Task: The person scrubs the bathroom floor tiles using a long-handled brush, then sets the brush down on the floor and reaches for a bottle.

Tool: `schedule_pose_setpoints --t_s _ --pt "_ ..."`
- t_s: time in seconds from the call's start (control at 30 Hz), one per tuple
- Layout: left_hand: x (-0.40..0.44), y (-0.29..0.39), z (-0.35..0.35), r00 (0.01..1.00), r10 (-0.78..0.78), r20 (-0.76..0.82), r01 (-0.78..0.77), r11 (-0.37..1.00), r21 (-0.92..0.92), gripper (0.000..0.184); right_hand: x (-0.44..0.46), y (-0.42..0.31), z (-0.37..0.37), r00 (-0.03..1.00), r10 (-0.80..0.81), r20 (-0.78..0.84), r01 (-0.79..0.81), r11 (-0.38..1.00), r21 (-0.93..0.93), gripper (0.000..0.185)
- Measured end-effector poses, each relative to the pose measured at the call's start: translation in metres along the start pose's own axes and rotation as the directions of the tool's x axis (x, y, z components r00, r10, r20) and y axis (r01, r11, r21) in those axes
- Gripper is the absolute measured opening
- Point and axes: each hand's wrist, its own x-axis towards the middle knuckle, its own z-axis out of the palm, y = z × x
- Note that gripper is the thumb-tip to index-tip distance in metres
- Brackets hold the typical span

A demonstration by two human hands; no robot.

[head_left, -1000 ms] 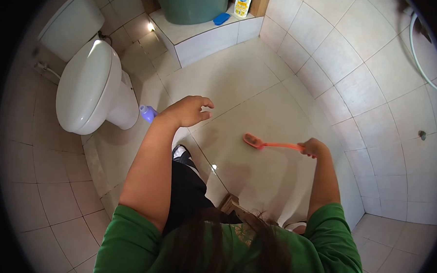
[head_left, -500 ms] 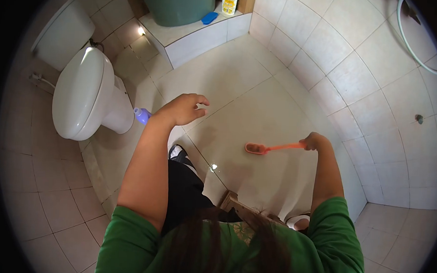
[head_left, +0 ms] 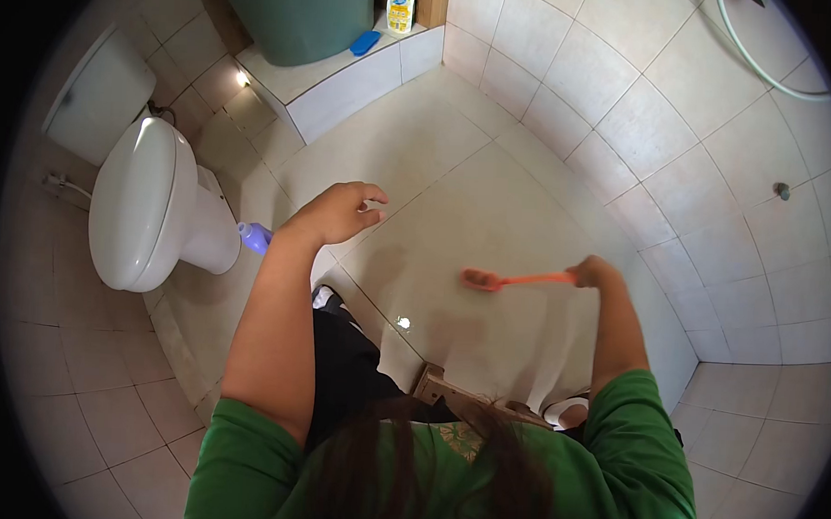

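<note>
Brush [head_left: 481, 280]: orange, long handle; head at or near floor [head_left: 436, 205], exact contact can't tell. Handle points to 3 o'clock. All clock calls below taken from brush head, 12 = top of view.
Right hand [head_left: 593, 271]: at 3 o'clock, fingers closed round handle end; end grip likely gives most reach from bent-over body.
Left hand [head_left: 339, 215]: just past 9 o'clock, nothing seen in it, fingers loosely curled over floor; arm out front, probably for balance.
Brush angle: handle runs sideways across front of body, likely keeps head ahead of feet.
Purple bottle [head_left: 255, 238]: 9 o'clock, near toilet base, partly behind left forearm; probably put there for easy left-side reach. Standing or lying, can't tell.
Toilet [head_left: 140, 201]: 9 o'clock, farther out than bottle, lid down.
Wooden stool [head_left: 438, 385]: 6 o'clock, between legs and mostly hidden; seat use can't tell.
Feet: shoe [head_left: 325, 298] about 9, other foot [head_left: 571, 413] 5; wide stance, likely for steadiness.
Ledge [head_left: 351, 87]: 11 o'clock, bears green tub [head_left: 301, 18], blue item [head_left: 366, 42], yellow-label bottle [head_left: 400, 14]; raised spot probably keeps them off floor.
Hose [head_left: 759, 72]: toward 2 o'clock, by wall.
</note>
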Motion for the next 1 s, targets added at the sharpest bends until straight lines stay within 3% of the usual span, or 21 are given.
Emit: schedule_pose_setpoints --t_s 0.03,0.13,0.2,0.23,0.27,0.33,0.47,0.53,0.63,0.73,0.83,0.93,0.97,1.0 --pt "0.000 -0.001 0.001 1.000 -0.002 -0.013 0.001 1.000 -0.020 0.031 -0.028 0.008 -0.014 0.993 0.061 0.105 -0.068 0.995 0.069 0.033" --pt "0.006 0.009 0.003 1.000 0.008 0.007 -0.008 1.000 0.004 0.031 -0.004 -0.023 0.006 0.998 0.025 -0.065 -0.023 1.000 0.018 0.032" --pt "0.012 0.017 0.004 1.000 0.017 0.016 -0.017 1.000 -0.001 0.030 -0.001 -0.091 0.007 0.989 -0.004 -0.148 0.021 0.993 0.116 0.029" --pt "0.014 0.021 0.005 1.000 0.022 0.020 -0.022 1.000 -0.005 0.030 -0.017 -0.134 0.005 0.965 0.086 -0.247 -0.024 0.969 0.245 0.030" --pt "0.017 0.023 0.008 0.999 0.038 0.025 -0.038 0.999 0.009 0.029 -0.022 -0.165 0.014 0.906 0.048 -0.420 0.071 0.962 0.263 0.027" --pt "0.023 0.023 0.011 0.997 0.067 0.025 -0.068 0.997 0.035 0.027 -0.032 -0.195 0.014 0.892 -0.037 -0.451 0.160 0.958 0.238 0.027" --pt "0.021 0.021 0.008 0.999 0.040 0.020 -0.040 0.999 0.036 0.027 -0.067 -0.167 0.001 0.745 -0.142 -0.651 0.225 0.973 0.045 0.024" --pt "0.018 0.020 0.006 0.999 0.030 0.011 -0.030 0.999 0.019 0.027 -0.093 -0.161 0.007 0.685 -0.267 -0.677 0.272 0.957 -0.103 0.023" --pt "0.018 0.024 0.005 0.999 0.037 0.016 -0.038 0.998 0.052 0.028 -0.098 -0.195 0.042 0.677 -0.345 -0.650 0.267 0.938 -0.220 0.037" --pt "0.020 0.031 0.007 0.999 0.029 0.019 -0.030 0.997 0.070 0.029 -0.036 -0.229 0.053 0.510 -0.183 -0.840 0.339 0.941 0.001 0.029" --pt "0.021 0.034 0.009 0.998 0.047 0.041 -0.050 0.995 0.089 0.030 0.006 -0.235 0.009 0.412 -0.334 -0.848 -0.041 0.923 -0.384 0.016" --pt "0.016 0.037 0.006 0.999 0.031 0.045 -0.036 0.993 0.115 0.030 -0.009 -0.233 -0.022 0.542 -0.328 -0.774 0.026 0.927 -0.374 0.021" --pt "0.014 0.036 0.005 0.998 0.043 0.036 -0.047 0.992 0.113 0.030 -0.014 -0.237 -0.019 0.544 -0.326 -0.773 0.078 0.937 -0.340 0.023" --pt "0.011 0.034 0.003 0.998 0.056 0.023 -0.058 0.992 0.110 0.030 -0.022 -0.247 -0.006 0.568 -0.233 -0.789 0.159 0.972 -0.172 0.022"
